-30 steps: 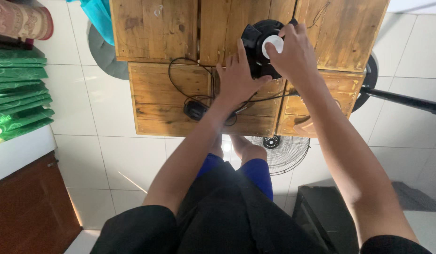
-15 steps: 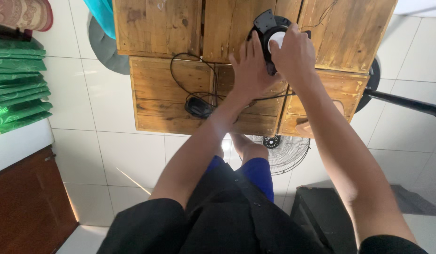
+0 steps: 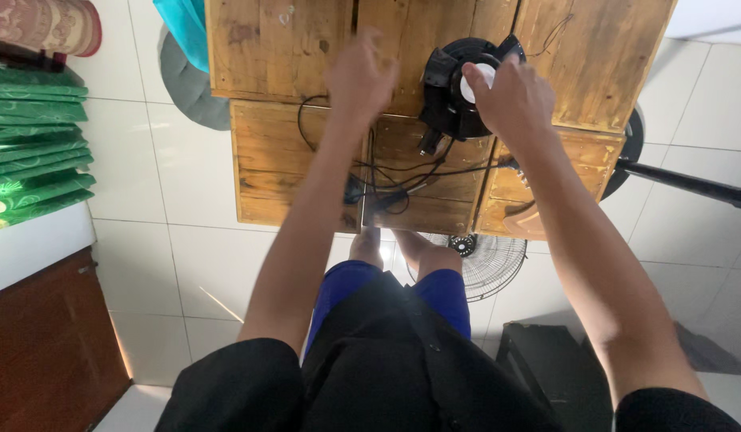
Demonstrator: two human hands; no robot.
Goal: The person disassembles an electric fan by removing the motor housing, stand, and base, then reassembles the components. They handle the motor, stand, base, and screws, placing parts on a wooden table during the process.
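Head view: right hand grips black motor near table edge; left hand loosely curled, empty.

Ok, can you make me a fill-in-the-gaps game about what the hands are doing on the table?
1. The right hand rests on a round black part with a ______ disc in its middle.
2. The table is made of ______ planks.
3. The left hand is held above the table and holds ______.
4. A round fan grille lies on the tiled ______.

Missing words: white; wooden; nothing; floor
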